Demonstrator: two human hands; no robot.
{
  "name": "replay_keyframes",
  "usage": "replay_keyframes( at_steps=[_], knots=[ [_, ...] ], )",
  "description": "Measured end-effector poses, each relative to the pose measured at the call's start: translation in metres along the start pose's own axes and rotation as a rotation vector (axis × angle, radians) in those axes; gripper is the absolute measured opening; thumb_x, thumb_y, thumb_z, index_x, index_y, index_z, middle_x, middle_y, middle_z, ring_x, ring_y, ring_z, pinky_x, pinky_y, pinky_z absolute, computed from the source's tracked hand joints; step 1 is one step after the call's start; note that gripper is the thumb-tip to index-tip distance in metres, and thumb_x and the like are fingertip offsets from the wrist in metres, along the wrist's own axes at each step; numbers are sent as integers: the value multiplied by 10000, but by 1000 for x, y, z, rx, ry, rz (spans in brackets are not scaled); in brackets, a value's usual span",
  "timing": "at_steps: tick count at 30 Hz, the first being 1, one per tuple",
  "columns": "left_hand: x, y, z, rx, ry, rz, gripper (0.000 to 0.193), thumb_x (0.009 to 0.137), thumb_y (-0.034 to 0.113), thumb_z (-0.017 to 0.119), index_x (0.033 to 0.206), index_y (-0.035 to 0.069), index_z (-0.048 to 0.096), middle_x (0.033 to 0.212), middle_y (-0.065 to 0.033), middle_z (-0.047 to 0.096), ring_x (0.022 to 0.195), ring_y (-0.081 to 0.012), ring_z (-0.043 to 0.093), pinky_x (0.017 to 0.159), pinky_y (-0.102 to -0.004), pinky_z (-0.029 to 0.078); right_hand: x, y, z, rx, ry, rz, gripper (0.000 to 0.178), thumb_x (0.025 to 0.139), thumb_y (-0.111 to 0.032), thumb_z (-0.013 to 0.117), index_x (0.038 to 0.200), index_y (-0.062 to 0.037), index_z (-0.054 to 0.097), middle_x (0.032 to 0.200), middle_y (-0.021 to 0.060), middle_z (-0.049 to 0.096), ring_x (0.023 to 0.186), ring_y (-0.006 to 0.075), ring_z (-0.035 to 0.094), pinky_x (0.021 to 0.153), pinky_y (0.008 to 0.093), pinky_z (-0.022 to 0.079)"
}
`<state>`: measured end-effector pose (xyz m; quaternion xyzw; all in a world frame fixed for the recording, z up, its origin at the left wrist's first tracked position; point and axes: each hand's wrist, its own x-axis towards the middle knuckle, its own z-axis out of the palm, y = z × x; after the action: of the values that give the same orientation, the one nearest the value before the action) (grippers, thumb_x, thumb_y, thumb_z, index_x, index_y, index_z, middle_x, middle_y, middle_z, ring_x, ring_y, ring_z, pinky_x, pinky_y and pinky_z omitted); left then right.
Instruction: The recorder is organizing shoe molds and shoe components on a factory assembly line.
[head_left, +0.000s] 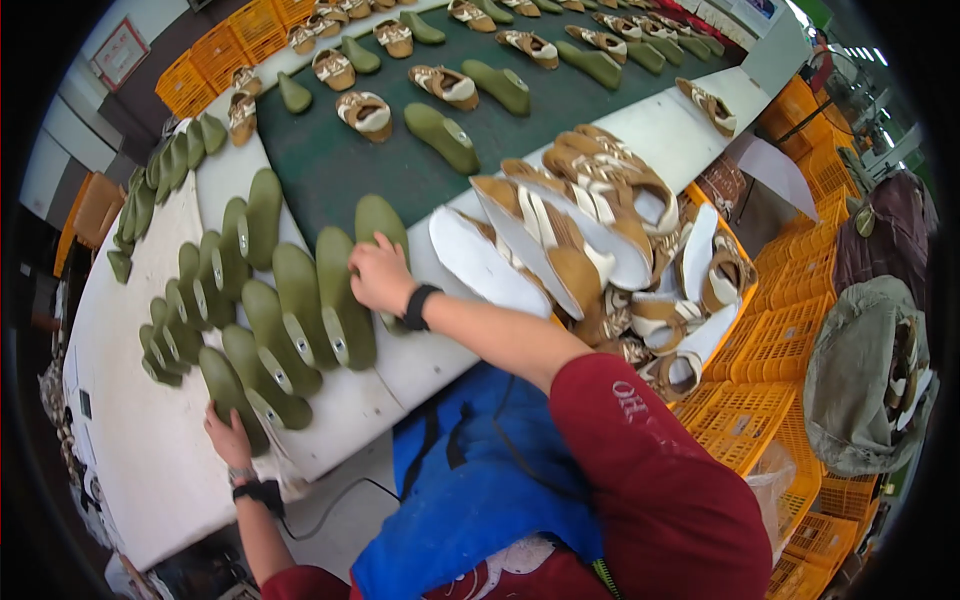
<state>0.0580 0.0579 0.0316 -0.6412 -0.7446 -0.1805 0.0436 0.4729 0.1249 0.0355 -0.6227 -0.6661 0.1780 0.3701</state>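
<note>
Several olive-green shoe lasts (300, 300) lie side by side on a white table (150, 450). My right hand (380, 275) reaches across and rests its fingers on a last (382, 225) at the right end of the row. Its fingers are curled around that last's edge. My left hand (230, 435) sits at the near end of the group, touching a last (228, 392) lying closest to me. A pile of tan and white sandals (590, 230) with white soles lies to the right of my right forearm.
A dark green conveyor belt (330, 160) runs away from me, carrying pairs of sandals and single lasts. More lasts (150, 190) line the table's far left. Orange plastic crates (770, 400) are stacked at right, and a grey-green bag (865, 380) lies on them.
</note>
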Motion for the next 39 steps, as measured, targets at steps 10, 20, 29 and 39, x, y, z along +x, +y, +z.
replay_keyframes(
  at_steps=[10, 20, 29, 39],
  knots=[
    [-23, 24, -8, 109, -48, -179, 745, 665, 106, 638, 1302, 236, 275, 1176, -240, 359, 908, -423, 532, 775, -449, 465, 0, -12, -10, -120, -240, 64, 337, 696, -137, 515, 1010, -54, 602, 1130, 157, 515, 1152, 363, 384, 957, 489, 320],
    [-3, -21, -13, -113, -55, -125, 514, 715, 239, 628, 1181, 114, 450, 898, -218, 607, 851, -365, 579, 752, -425, 467, -39, -39, -55, -364, -438, 39, 701, 718, -186, 510, 1360, -149, 229, 818, 224, 612, 773, 362, 603, 701, 418, 478],
    [-2, 24, -22, -243, 12, -143, 441, 725, 130, 608, 1134, 53, 462, 960, -220, 584, 874, -376, 561, 747, -416, 455, 115, 44, 8, -567, -242, -6, 625, 785, -240, 533, 1329, -98, 259, 776, 210, 615, 718, 359, 605, 658, 433, 487],
    [3, 35, -32, -286, -11, -205, 461, 719, 57, 604, 1152, 33, 447, 1014, -215, 560, 926, -358, 550, 795, -381, 445, 215, 59, 54, -544, -238, 150, 535, 844, -248, 490, 1313, -98, 280, 861, 188, 625, 814, 319, 613, 716, 408, 484]
  ],
)
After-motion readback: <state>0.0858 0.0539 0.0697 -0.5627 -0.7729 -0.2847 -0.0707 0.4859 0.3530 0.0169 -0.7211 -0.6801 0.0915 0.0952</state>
